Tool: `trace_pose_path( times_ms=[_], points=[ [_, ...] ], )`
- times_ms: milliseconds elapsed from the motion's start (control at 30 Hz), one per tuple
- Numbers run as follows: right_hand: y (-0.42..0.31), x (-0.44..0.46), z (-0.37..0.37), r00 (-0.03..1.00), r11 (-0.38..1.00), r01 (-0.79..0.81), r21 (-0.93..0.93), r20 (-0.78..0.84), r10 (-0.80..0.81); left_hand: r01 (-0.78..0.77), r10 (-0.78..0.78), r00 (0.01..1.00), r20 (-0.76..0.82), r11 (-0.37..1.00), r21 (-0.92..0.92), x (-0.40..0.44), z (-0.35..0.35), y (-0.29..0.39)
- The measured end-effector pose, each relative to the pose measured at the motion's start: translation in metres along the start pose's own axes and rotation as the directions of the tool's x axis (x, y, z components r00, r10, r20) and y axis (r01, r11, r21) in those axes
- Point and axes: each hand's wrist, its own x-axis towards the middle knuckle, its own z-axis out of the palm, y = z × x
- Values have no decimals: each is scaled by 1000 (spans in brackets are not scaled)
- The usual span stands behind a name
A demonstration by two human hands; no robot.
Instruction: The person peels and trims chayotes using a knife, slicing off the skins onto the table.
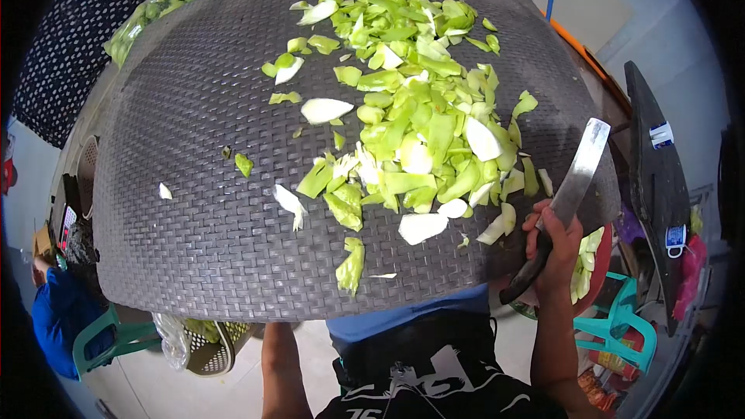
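My right hand (560,244) is closed round the black handle of a knife (575,174) at the table's right front edge. Its broad metal blade points up and away from me. Just left of the blade, a large heap of light green vegetable peelings (423,124) spreads over the woven dark table (202,240). White-fleshed slices lie among them, one long white slice (326,111) to the left of the heap. Only my left forearm (283,372) shows below the front edge; the table hides that hand.
A red basin with pale green slices (586,264) sits below the right edge, by a teal stool (621,326). At lower left are a beige basket (209,353) and a person in a blue top (62,310). A bag of green vegetables (159,12) stands at far left.
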Motion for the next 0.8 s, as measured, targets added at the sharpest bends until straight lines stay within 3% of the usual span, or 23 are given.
trace_pose_path(
  times_ms=[267, 800],
  points=[
    [1, -2, 2, 999, 1000, -5, -7, -46, 5, 3, -3, 1000, 0, 1000, -14, 2, -2, -1],
    [1, 1, -5, 1000, 1000, 0, -23, 22, 1, -32, 31, 999, -20, 998, -47, -3, -21, -8]
  ],
)
